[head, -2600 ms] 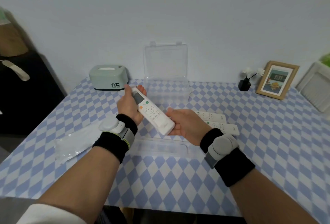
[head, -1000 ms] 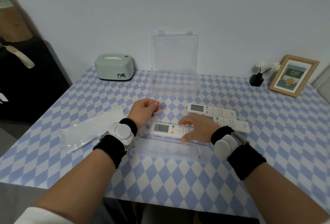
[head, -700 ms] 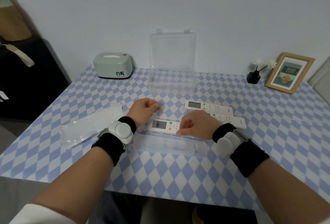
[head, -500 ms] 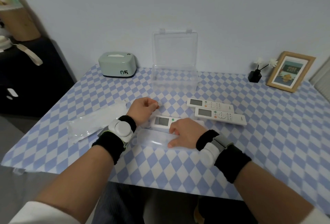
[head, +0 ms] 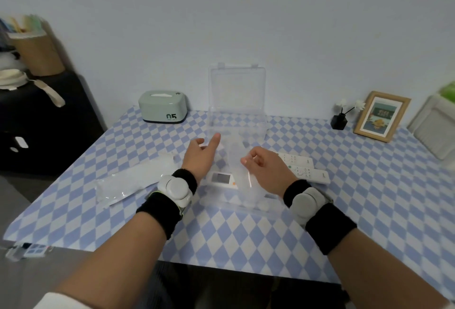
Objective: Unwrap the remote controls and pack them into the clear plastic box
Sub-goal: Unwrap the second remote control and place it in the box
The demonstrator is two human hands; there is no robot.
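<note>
Having laid the remote (head: pixel 220 178) down, your right hand (head: pixel 264 169) now pinches up a clear wrapper (head: pixel 240 178); your left hand (head: pixel 200 158) is open and empty, likely starting the next unwrap.

Spread with blue-checked cloth (head: pixel 369 197). Carried the clear plastic box (head: pixel 236 96) beyond the left hand (head: pixel 200 158), a wrapper (head: pixel 133 180) to its left, remotes (head: pixel 309 174) beside the right hand (head: pixel 266 168).

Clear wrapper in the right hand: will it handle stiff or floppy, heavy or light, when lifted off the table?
Probably floppy: the clear wrapper bends where the right hand pinches it, lower end resting on the tablecloth. Likely very light: the checks show through and a pinch alone lifts it. Possibly slippery, given its glossy streak.
</note>
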